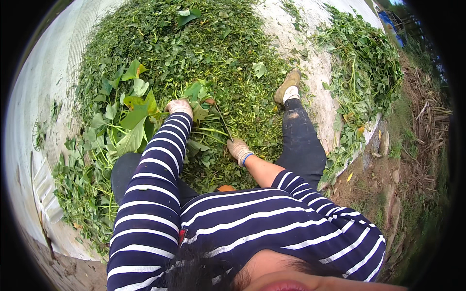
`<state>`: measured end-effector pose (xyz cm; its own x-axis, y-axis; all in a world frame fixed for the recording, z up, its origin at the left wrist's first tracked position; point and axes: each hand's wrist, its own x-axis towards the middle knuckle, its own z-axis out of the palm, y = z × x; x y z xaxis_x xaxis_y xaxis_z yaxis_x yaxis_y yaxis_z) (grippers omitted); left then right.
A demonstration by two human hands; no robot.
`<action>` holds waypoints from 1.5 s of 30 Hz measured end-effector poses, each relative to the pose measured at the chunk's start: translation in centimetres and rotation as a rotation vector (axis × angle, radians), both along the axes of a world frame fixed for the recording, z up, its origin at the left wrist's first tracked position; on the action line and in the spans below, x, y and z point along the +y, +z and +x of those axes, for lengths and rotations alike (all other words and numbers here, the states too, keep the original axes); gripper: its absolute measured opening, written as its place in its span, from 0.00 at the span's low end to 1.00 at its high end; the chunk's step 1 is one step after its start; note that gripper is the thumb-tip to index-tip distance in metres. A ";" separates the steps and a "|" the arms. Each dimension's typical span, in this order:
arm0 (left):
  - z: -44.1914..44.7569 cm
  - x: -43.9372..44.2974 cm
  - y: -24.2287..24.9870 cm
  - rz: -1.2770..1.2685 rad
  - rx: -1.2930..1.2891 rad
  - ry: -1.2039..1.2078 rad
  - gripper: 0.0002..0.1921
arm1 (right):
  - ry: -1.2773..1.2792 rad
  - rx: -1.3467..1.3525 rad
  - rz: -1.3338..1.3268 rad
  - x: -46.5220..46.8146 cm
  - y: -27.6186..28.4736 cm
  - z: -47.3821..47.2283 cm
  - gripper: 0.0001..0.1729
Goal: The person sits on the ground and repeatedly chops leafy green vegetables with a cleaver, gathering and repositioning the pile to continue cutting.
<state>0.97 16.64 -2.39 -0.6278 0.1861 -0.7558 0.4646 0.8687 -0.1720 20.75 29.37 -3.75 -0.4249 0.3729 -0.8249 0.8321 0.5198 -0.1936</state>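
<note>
My left hand (179,106), in a pale work glove, is closed around a bunch of leafy green vines (134,123). Broad leaves spread to its left, and stems with a few more leaves stick out on its right. My right hand (239,151), also gloved with a blue cuff edge, grips a thin-bladed knife (223,122); its handle is mostly hidden in the fist. The blade points up and away, beside the stems; whether it touches them I cannot tell. Under both hands lies a wide layer of chopped leaves and stems (174,47).
Whole vines lie heaped at lower left (83,189) and in a long pile (364,72) on the right. My stretched leg (300,134) and brown shoe (289,83) flank the chopped layer. Pale ground sheeting (54,72) extends left; a soil bank with dry stalks (418,102) borders the right.
</note>
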 end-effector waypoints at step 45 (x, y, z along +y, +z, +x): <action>-0.3 1.7 -0.2 -0.003 0.021 -0.112 0.24 | -0.084 1.749 -0.624 5.0 21.2 -15.4 0.22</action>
